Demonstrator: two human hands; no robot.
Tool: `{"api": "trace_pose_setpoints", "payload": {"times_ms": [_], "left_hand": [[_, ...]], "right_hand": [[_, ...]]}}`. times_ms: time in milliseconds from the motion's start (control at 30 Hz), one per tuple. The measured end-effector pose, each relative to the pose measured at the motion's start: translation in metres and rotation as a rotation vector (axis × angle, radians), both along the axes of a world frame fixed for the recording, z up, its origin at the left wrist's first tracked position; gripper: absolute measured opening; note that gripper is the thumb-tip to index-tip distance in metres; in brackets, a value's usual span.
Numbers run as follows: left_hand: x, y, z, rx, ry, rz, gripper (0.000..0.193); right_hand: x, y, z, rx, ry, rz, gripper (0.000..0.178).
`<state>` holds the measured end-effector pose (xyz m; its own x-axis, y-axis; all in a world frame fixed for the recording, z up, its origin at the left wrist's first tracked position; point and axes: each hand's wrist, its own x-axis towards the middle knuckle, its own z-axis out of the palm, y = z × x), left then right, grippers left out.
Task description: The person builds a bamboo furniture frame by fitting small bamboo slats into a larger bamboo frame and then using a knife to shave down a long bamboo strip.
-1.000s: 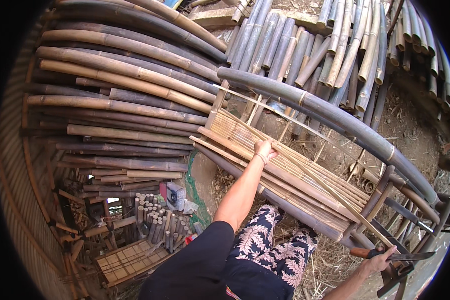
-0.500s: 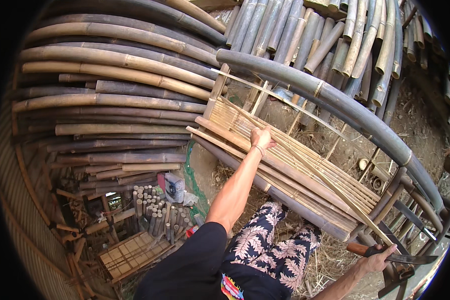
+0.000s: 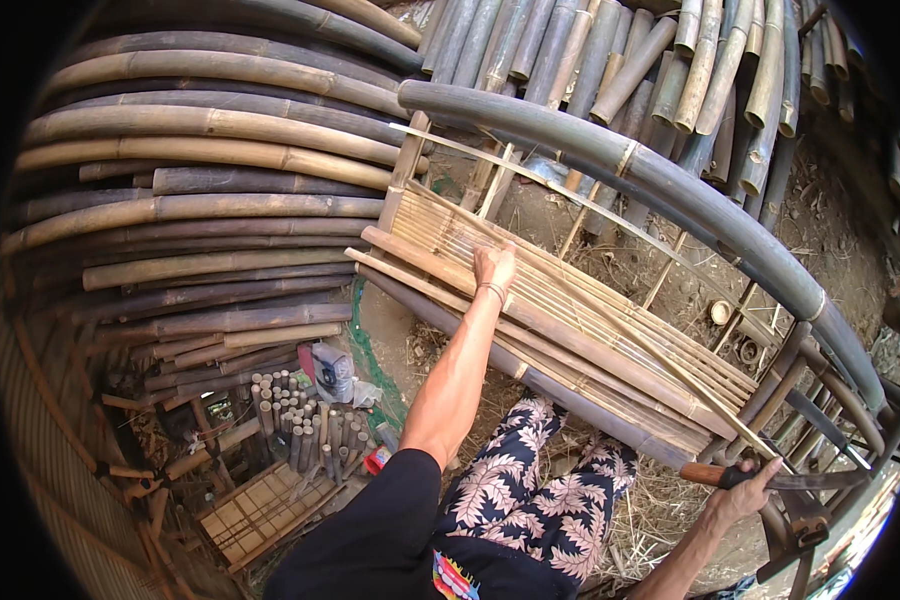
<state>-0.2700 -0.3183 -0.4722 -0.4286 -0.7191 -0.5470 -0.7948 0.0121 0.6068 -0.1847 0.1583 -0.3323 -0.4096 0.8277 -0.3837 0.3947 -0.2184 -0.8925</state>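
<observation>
Stacked bamboo poles (image 3: 210, 208) fill the left side, beside a slatted bamboo worktop (image 3: 570, 396). Above its slats, the left hand (image 3: 495, 268) is closed around a thin bamboo strip (image 3: 715, 405), which slants down to the right hand (image 3: 745, 492), itself wrapped around a wooden-handled knife (image 3: 705, 474).

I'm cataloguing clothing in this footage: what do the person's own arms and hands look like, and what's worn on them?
The left arm has a black sleeve ending near the elbow and a thin band around the wrist; the left hand is ungloved. The right hand is ungloved too; its sleeve is out of view.
</observation>
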Motion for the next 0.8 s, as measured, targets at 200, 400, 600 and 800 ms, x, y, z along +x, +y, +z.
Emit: {"api": "trace_pose_setpoints", "payload": {"times_ms": [200, 400, 600, 800], "left_hand": [[-0.057, -0.036, -0.061, -0.519, -0.198, -0.71, 0.105], [-0.101, -0.046, -0.12, -0.284, -0.513, -0.75, 0.122], [-0.074, -0.011, -0.118, 0.51, -0.051, 0.047, 0.035], [-0.006, 0.023, 0.095, 0.859, 0.178, -0.058, 0.026]], "right_hand": [[0.031, 0.024, -0.072, -0.154, 0.045, -0.019, 0.03], [0.056, 0.019, -0.088, -0.089, -0.134, -0.094, 0.031], [0.044, 0.022, -0.114, -0.09, -0.103, -0.028, 0.029], [0.018, 0.043, -0.148, -0.12, -0.117, -0.072, 0.027]]}}
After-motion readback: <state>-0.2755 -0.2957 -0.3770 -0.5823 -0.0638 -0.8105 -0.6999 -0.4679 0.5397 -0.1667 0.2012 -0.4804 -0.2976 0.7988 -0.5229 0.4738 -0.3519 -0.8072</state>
